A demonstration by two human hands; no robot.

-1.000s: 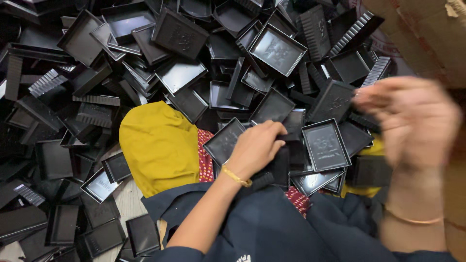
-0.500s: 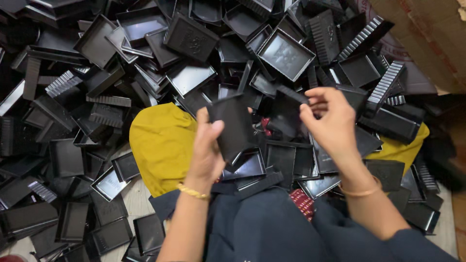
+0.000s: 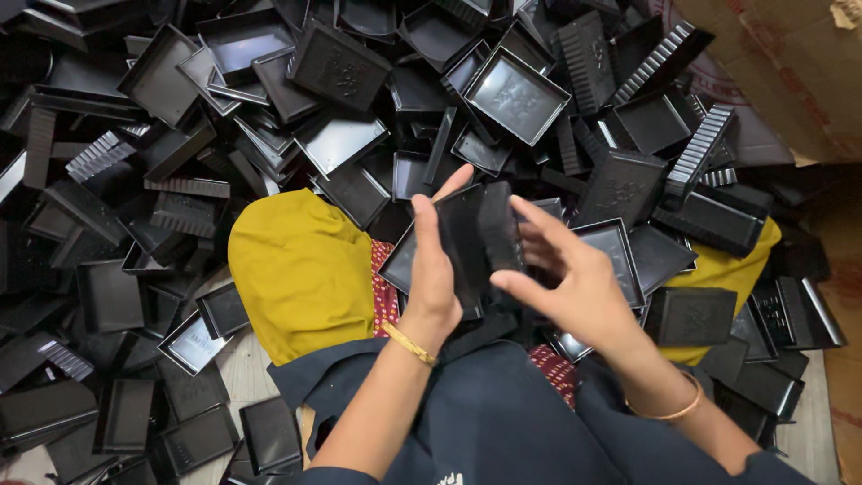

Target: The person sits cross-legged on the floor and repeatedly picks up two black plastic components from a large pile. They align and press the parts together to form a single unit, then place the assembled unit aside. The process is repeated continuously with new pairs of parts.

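Two hands: left hand [image 3: 434,278] fingers clamped on black tray [image 3: 467,235]; right hand [image 3: 575,283] fingers spread, touching it.

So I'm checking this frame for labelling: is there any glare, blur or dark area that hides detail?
Head view: mostly sharp; the right hand is slightly soft at the fingertips. The left hand grips a glossy black plastic tray. Pale glare sits on a square black tray in the pile. The far left of the pile sinks into shadow.

Single head-worn view, looking steeply down, close over lap, black trays [image 3: 512,90] beyond
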